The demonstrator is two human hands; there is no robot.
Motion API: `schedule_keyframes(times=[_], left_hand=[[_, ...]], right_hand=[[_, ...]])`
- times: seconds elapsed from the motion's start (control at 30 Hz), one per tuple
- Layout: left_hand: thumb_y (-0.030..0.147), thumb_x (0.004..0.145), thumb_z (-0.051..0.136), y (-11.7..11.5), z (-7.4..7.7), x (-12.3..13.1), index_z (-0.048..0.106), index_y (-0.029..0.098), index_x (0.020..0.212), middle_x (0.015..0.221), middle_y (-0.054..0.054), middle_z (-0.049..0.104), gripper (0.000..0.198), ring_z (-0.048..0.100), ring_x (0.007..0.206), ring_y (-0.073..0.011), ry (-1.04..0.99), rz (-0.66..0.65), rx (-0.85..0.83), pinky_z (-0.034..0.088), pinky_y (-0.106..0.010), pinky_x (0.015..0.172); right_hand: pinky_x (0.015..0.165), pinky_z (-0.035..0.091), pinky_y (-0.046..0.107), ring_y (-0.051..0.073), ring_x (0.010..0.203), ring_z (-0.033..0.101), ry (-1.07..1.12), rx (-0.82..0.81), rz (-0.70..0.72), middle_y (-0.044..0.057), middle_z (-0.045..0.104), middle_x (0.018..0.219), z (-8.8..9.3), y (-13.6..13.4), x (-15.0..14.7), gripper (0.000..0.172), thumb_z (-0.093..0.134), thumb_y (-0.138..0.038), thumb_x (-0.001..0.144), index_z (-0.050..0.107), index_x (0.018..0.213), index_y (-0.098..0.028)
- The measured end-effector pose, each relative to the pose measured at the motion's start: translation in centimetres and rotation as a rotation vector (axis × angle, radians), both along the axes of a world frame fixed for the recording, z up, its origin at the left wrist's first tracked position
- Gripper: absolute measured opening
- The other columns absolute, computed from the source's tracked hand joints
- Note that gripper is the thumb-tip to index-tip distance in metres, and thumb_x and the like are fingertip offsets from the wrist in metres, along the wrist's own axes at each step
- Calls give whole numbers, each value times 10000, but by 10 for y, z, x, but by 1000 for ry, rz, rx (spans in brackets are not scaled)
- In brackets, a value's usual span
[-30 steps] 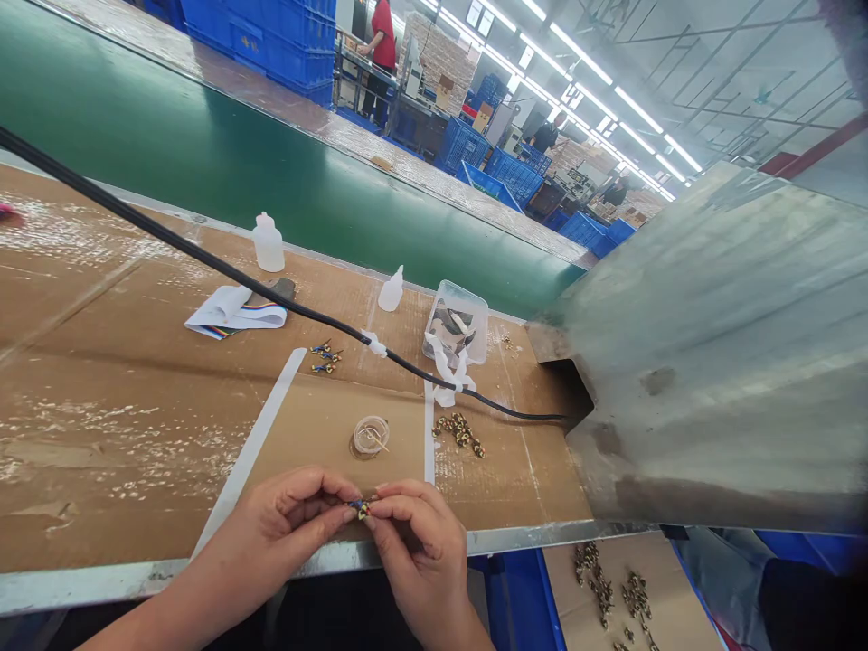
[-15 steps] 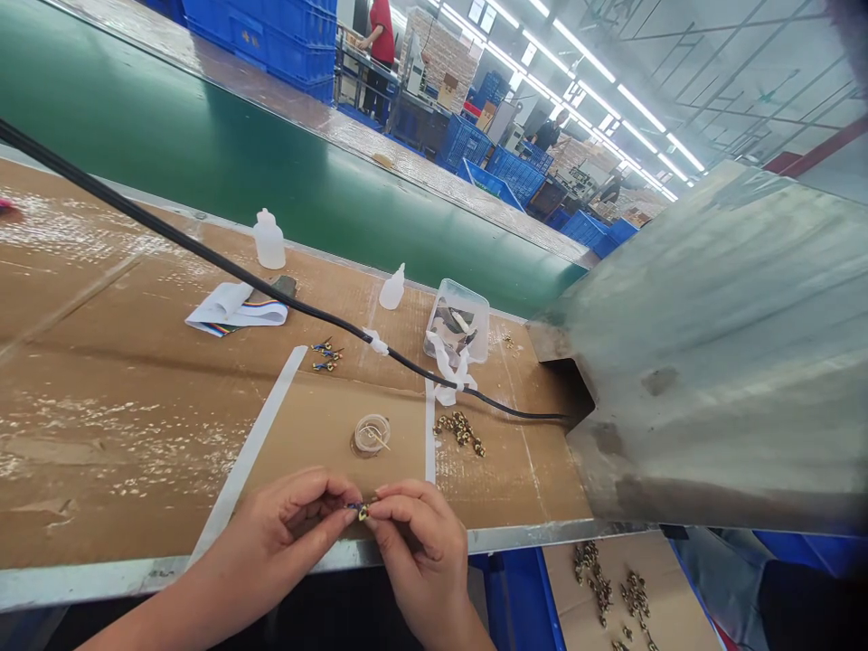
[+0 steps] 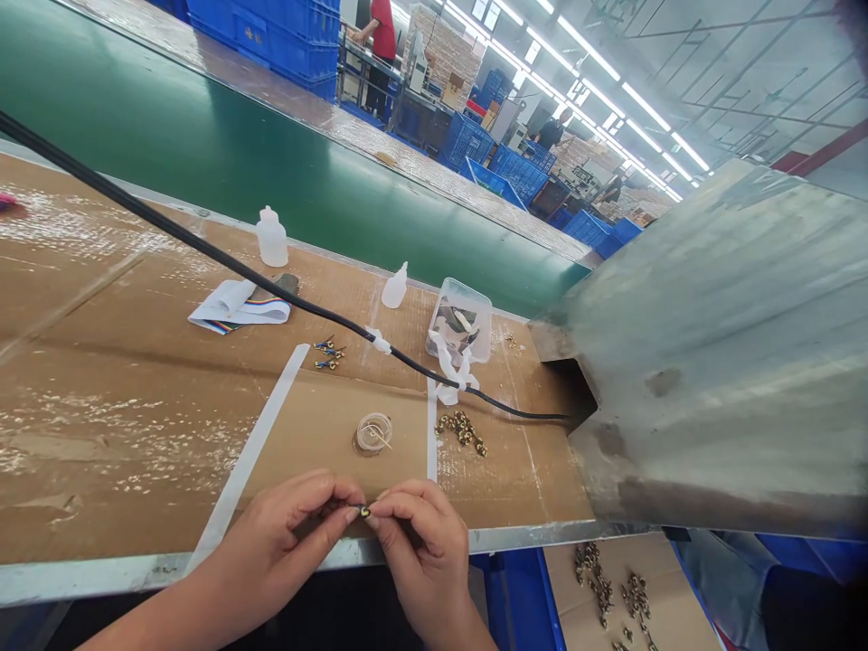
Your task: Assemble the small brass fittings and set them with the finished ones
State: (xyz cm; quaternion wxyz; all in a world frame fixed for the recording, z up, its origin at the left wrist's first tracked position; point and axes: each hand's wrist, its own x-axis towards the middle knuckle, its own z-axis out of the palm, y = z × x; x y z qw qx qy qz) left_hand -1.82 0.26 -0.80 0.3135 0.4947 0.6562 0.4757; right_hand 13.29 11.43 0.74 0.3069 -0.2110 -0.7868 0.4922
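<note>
Left hand [image 3: 278,529] and right hand [image 3: 420,551] both pinch a small brass part [image 3: 365,512] between closed fingertips; the blue wire seen earlier no longer shows between them.

Head-worn view, forward and downward

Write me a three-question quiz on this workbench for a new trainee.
1. True or false: the small brass part is pinched between the fingertips of the left hand and the right hand.
2. Where do the loose brass parts lie? A: on the brown cardboard sheet; B: inside the clear plastic box; C: on the green conveyor belt.
3. How many translucent squeeze bottles stand on the cardboard?

Key: 1 true; 2 A; 3 two.
</note>
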Motion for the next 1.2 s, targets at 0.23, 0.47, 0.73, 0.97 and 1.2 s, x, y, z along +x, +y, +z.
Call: schedule_keyframes(times=[0.23,0.47,0.73,0.97,1.2], left_hand=[[287,939,488,0,1,0,641,231,920,836,-3,697,164,660,771,-158,2,-17,-32,508,-216,685],[285,943,481,2,2,0,640,228,901,788,11,685,174,648,723,-145,27,-4,-18,492,-205,657],[298,942,481,0,4,0,645,230,886,787,6,690,186,656,731,-157,17,2,-25,500,-214,667],[301,922,491,2,5,1,654,222,864,773,-8,693,191,655,716,-168,-28,22,-46,512,-233,651],[373,879,545,10,17,-17,683,210,874,768,-21,725,214,668,698,-192,-47,214,-47,534,-261,642]], right_hand=[[577,440,222,140,676,581,-103,-309,-50,27,636,765,1,-1,-4,88,672,-253,837,694,793,-181],[623,453,234,151,709,590,-93,-388,-54,36,654,770,-2,0,-6,116,701,-283,812,716,785,-171],[594,450,226,150,681,589,-86,-295,-46,38,657,733,2,2,-9,116,687,-267,811,732,767,-170],[622,479,224,151,706,611,-87,-282,-40,41,660,751,1,0,-8,103,673,-249,820,726,777,-171],[611,542,229,154,712,638,-15,-190,-61,60,662,855,-8,19,28,129,689,-270,833,745,930,-206]])
